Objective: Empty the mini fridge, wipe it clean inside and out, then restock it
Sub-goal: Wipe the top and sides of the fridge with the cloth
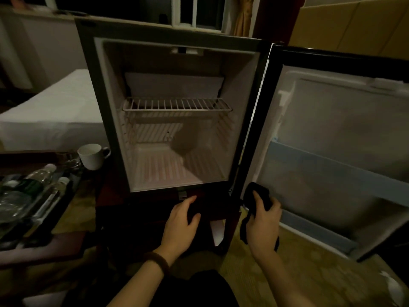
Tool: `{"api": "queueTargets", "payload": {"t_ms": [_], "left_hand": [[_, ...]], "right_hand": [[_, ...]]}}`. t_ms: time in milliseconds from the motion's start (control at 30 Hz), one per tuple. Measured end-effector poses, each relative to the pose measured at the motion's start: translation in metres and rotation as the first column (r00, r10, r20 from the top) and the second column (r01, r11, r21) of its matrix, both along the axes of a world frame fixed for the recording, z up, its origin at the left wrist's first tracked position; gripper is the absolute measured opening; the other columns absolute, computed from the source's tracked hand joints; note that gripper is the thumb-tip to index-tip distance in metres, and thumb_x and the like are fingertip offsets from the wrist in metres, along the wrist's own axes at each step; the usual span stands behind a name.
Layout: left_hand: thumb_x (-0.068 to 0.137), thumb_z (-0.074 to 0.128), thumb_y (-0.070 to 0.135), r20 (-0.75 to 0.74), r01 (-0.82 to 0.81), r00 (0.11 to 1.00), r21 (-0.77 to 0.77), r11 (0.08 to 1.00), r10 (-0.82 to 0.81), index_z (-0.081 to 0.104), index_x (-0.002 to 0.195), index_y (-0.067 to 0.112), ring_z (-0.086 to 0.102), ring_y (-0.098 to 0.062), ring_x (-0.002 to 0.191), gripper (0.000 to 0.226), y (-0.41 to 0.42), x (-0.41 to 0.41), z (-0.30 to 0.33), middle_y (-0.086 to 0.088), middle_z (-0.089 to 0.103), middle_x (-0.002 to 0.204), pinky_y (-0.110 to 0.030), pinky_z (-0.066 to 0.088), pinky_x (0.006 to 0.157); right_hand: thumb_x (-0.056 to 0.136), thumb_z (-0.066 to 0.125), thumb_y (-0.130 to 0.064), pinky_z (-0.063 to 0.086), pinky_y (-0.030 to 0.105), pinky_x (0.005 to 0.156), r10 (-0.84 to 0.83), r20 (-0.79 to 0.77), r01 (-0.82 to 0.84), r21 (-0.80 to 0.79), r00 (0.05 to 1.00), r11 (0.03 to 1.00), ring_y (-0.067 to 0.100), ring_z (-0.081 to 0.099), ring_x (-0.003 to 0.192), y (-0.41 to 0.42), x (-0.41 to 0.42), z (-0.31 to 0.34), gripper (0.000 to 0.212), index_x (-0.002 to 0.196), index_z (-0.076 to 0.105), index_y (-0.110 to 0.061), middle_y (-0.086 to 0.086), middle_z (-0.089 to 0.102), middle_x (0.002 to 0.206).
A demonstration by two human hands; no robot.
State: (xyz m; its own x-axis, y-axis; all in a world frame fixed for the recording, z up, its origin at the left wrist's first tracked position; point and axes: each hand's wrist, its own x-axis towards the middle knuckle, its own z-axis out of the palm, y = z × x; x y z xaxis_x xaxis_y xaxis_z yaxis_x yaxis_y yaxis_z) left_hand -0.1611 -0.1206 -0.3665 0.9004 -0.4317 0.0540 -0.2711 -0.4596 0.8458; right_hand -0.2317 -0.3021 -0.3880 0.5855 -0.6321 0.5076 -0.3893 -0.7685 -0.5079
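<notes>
1. The black mini fridge with a pale plastic interior [115, 120] stands open straight ahead of both hands, its cavity holding only a white wire shelf [177, 104] across the middle, well above the hands.
2. The left hand [181, 220] lies on the dark wooden surface just below the fridge's bottom edge; its grip is slack, fingers spread and lightly bent over a dark shape that is too dim to identify, so whether it holds anything cannot be told for sure.
3. The right hand [263, 222] has its grip clenched around a crumpled black cloth [257, 193], which bunches above the fingers and hangs below the palm.
4. That cloth sits at the lower hinge corner, between the fridge body and the swung-open fridge door with a pale blue door rail [332, 165], which spreads out to the right of the right hand.
5. Left of the left hand, well apart, clear plastic water bottles [42, 176] lie on a dark tray [51, 227], with a white ceramic cup [91, 156] beyond them near the fridge's left side.
6. A white-sheeted bed [51, 111] lies further left behind the cup.
</notes>
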Motion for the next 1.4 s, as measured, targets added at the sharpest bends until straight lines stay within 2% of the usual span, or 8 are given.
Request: {"api": "queueTargets", "payload": {"t_ms": [233, 433, 633, 800, 900, 1033, 1200, 1400], "left_hand": [[0.094, 0.051, 0.022, 0.077, 0.019, 0.997, 0.025, 1.000, -0.021, 0.044, 0.132, 0.027, 0.036, -0.008, 0.127, 0.039, -0.003, 0.008, 0.005, 0.005, 0.044, 0.135, -0.017, 0.025, 0.099], [0.093, 0.052, 0.023, 0.083, 0.007, 0.997, 0.017, 1.000, -0.008, 0.043, 0.132, 0.028, 0.037, -0.005, 0.124, 0.041, -0.006, 0.030, -0.005, 0.005, 0.044, 0.136, -0.016, 0.026, 0.098], [0.093, 0.051, 0.026, 0.046, 0.003, 0.999, -0.045, 0.999, -0.001, 0.041, 0.131, 0.034, 0.035, 0.003, 0.116, 0.040, -0.011, 0.069, -0.018, 0.011, 0.043, 0.131, -0.014, 0.026, 0.097], [0.093, 0.052, 0.024, 0.105, 0.019, 0.994, -0.037, 0.999, -0.015, 0.042, 0.126, 0.036, 0.035, 0.006, 0.116, 0.037, -0.009, 0.106, -0.028, 0.017, 0.045, 0.126, -0.002, 0.023, 0.093], [0.093, 0.053, 0.023, 0.086, 0.002, 0.996, -0.056, 0.998, 0.003, 0.036, 0.119, 0.045, 0.035, 0.006, 0.116, 0.039, -0.006, 0.132, -0.036, 0.020, 0.042, 0.125, 0.004, 0.021, 0.091], [0.093, 0.051, 0.023, 0.017, -0.015, 1.000, -0.078, 0.997, 0.016, 0.036, 0.121, 0.045, 0.037, -0.002, 0.120, 0.038, -0.011, 0.168, -0.044, 0.017, 0.039, 0.125, -0.018, 0.029, 0.106], [0.089, 0.058, 0.016, 0.115, -0.118, 0.986, -0.059, 0.991, 0.125, 0.053, 0.124, 0.026, 0.046, -0.016, 0.113, 0.037, -0.018, 0.191, -0.052, 0.009, 0.045, 0.111, -0.035, 0.040, 0.103], [0.094, 0.051, 0.017, -0.089, -0.061, 0.995, -0.087, 0.994, 0.053, 0.044, 0.127, 0.029, 0.045, -0.011, 0.110, 0.036, -0.002, 0.173, -0.048, 0.011, 0.037, 0.118, -0.019, 0.035, 0.096]], "right_hand": [[0.076, 0.070, -0.001, 0.053, 0.043, 0.074, 0.108, -0.081, -0.103, 0.066, 0.991, 0.992, 0.042, 0.055, 0.104, 0.019, 0.012, -0.022, 0.055, 0.128, 0.055, -0.012, 0.027, 0.048, 0.122], [0.092, 0.053, -0.017, 0.047, 0.043, 0.091, 0.169, -0.236, -0.141, 0.131, 0.957, 0.981, 0.036, 0.042, 0.118, 0.023, 0.063, -0.026, 0.053, 0.142, 0.036, -0.019, 0.021, 0.033, 0.137], [0.091, 0.049, -0.010, 0.047, 0.044, 0.081, 0.190, -0.383, -0.242, -0.090, 0.904, 0.966, 0.041, 0.039, 0.116, 0.024, 0.162, 0.002, 0.056, 0.144, 0.031, -0.014, 0.012, 0.022, 0.151], [0.093, 0.039, -0.004, 0.033, 0.047, 0.100, 0.146, -0.459, -0.269, -0.215, 0.877, 0.939, 0.039, 0.022, 0.130, 0.014, 0.241, 0.010, 0.058, 0.147, 0.020, -0.016, 0.004, 0.003, 0.156], [0.091, 0.042, -0.004, 0.028, 0.052, 0.102, 0.187, -0.474, -0.317, -0.210, 0.861, 0.925, 0.042, 0.023, 0.132, 0.000, 0.276, -0.003, 0.060, 0.147, 0.022, -0.013, 0.008, 0.009, 0.156], [0.094, 0.042, -0.041, 0.022, 0.043, 0.111, 0.228, -0.587, -0.340, -0.085, 0.777, 0.937, 0.034, 0.022, 0.136, -0.032, 0.303, -0.037, 0.058, 0.145, 0.029, -0.018, 0.005, 0.020, 0.154], [0.093, 0.047, -0.026, 0.029, 0.036, 0.108, 0.235, -0.544, -0.300, -0.033, 0.806, 0.953, 0.033, 0.035, 0.128, -0.044, 0.296, -0.046, 0.047, 0.138, 0.042, -0.015, 0.011, 0.035, 0.145], [0.088, 0.053, -0.014, 0.039, 0.039, 0.101, 0.223, -0.392, -0.226, 0.038, 0.893, 0.973, 0.036, 0.045, 0.120, -0.038, 0.243, -0.051, 0.042, 0.130, 0.053, -0.012, 0.014, 0.047, 0.136]]}}
